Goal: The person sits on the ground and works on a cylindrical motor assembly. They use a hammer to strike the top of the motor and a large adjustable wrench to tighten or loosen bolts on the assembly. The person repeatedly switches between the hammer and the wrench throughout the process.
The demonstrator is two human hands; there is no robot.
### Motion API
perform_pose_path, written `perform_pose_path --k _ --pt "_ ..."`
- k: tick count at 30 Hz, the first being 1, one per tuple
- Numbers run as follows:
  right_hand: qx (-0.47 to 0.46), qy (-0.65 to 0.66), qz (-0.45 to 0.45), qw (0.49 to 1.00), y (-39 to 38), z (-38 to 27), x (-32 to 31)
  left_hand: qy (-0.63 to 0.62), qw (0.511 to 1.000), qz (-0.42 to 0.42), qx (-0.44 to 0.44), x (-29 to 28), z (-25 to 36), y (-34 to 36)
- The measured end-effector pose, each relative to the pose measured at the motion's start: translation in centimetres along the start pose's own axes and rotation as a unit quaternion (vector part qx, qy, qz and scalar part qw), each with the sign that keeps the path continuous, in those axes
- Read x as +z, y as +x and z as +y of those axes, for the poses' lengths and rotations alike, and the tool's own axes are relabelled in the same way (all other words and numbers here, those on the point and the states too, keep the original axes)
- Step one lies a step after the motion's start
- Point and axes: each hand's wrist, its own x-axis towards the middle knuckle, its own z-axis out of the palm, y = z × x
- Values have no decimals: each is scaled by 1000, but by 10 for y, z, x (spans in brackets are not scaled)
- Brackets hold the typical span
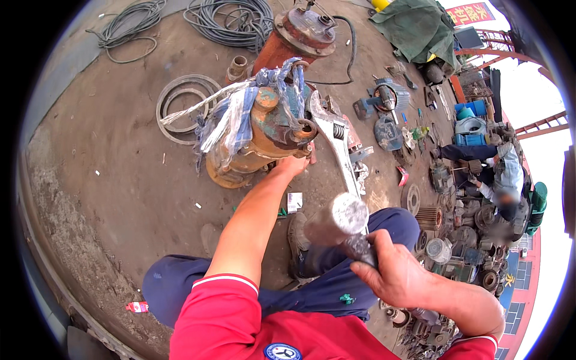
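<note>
My right hand (393,270) is wrapped round a hammer, whose heavy round metal head (345,216) is raised above my knee. In front of me stands a rusty orange-brown pump (264,129), with blue and white cloth strips and rope (240,117) tied around its top. My left hand (292,165) reaches under the pump's side outlet, against its body; the fingers are mostly hidden there. A large adjustable wrench (336,141) stands slanted just right of the pump, its jaw up by the outlet and its lower end behind the hammer head.
Behind the pump is a red motor housing (294,39) with a black cable. Coiled cables (231,21) and metal rings (180,105) lie on the ground to the left. A power tool (372,107) and machine parts fill the right, where another person (504,174) works.
</note>
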Motion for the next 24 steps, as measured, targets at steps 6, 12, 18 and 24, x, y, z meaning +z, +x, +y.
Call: perform_pose_path --k 6,12,18,24 --pt "-54 24 0 998 -2 3 11 16 998 44 46 13 4 5" --pt "-80 35 -46 995 -17 10 7 29 989 96 104 8 13 -4" --pt "-57 28 43 997 6 21 10 17 991 73 114 30 -33 26" --pt "-159 -2 -47 986 -11 15 13 54 995 39 80 26 -18 23"
